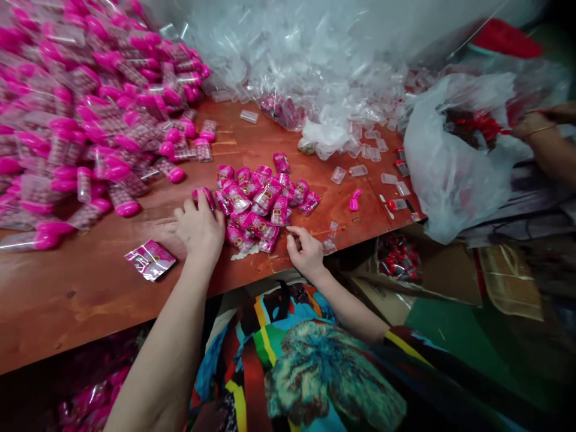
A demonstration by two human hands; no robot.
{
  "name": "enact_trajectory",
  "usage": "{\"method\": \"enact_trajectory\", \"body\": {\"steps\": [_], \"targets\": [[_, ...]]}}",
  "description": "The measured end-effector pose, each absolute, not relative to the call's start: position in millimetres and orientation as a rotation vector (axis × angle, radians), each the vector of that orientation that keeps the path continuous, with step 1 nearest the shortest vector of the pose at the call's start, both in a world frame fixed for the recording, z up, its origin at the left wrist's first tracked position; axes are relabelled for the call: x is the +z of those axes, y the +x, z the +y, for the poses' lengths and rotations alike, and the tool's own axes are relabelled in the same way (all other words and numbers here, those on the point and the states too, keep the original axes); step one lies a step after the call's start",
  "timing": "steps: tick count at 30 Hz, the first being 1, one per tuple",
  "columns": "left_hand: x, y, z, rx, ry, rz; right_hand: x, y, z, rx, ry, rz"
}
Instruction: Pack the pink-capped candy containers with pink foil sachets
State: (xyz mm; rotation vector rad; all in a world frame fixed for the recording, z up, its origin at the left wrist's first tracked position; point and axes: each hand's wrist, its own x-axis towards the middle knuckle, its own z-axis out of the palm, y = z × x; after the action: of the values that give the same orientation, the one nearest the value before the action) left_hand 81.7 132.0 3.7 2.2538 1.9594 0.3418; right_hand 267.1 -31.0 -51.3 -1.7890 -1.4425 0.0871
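Note:
A heap of small shiny pink packets point(265, 198) lies on the reddish wooden table point(103, 294) in front of me. At the heap's left edge, my left hand point(201, 231) has its fingers closed over one pink packet point(204, 198), which it partly hides. My right hand point(306, 252) rests at the table's front edge, right of the heap. Its fingers are curled in with nothing visible in them, and the index fingertip is close to the nearest packets. A larger flat pink sachet point(150, 260) lies alone to the left of my left forearm.
Pink-capped clear bottles of small balls point(103, 120) are piled high at left. Clear plastic cups point(315, 54) in bagging fill the back. A pink piece point(355, 200) lies at right. Another person's hand point(535, 129) reaches over a white plastic bag point(454, 162). Below sits a cardboard box point(445, 279).

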Motion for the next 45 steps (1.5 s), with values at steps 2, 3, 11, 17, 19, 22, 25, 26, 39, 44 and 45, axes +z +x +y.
{"method": "enact_trajectory", "body": {"steps": [2,3,11,17,19,22,25,26,39,44,45], "targets": [[0.5,88.8,136.3,0.343,2.245,1.981,-51.2,267.8,-30.4,0.102,-1.793,-1.453],[-1.1,90.5,138.1,0.347,2.242,1.976,-50.9,267.6,-29.9,0.11,-1.787,-1.45],[-13.9,75.3,133.9,0.772,2.108,1.858,-44.2,236.1,-17.2,0.04,-1.841,-1.705],[-29.8,91.0,106.7,1.215,1.868,1.733,-39.6,214.5,11.5,0.142,-1.917,-1.798],[-33.2,97.6,102.1,1.286,1.758,1.67,-36.3,212.6,22.9,0.167,-1.871,-1.869],[-34.7,100.8,102.3,1.33,1.583,1.592,-32.4,212.3,36.3,0.176,-1.767,-2.005],[-33.4,98.6,104.9,1.324,1.414,1.545,-31.8,214.7,42.7,0.154,-1.636,-2.103],[-32.9,97.9,104.7,1.324,1.369,1.537,-32.1,216.3,43.5,0.148,-1.599,-2.119],[-22.3,120.5,75.9,1.496,1.261,1.446,-45.5,231.6,45.5,0.201,-1.279,-2.081],[-8.7,127.1,71.5,1.634,1.183,1.295,-43.0,233.0,39.2,0.085,-1.228,-2.018],[-3.1,127.5,70.4,1.672,1.193,1.26,-39.1,234.1,38.6,0.057,-1.21,-2.012]]}}
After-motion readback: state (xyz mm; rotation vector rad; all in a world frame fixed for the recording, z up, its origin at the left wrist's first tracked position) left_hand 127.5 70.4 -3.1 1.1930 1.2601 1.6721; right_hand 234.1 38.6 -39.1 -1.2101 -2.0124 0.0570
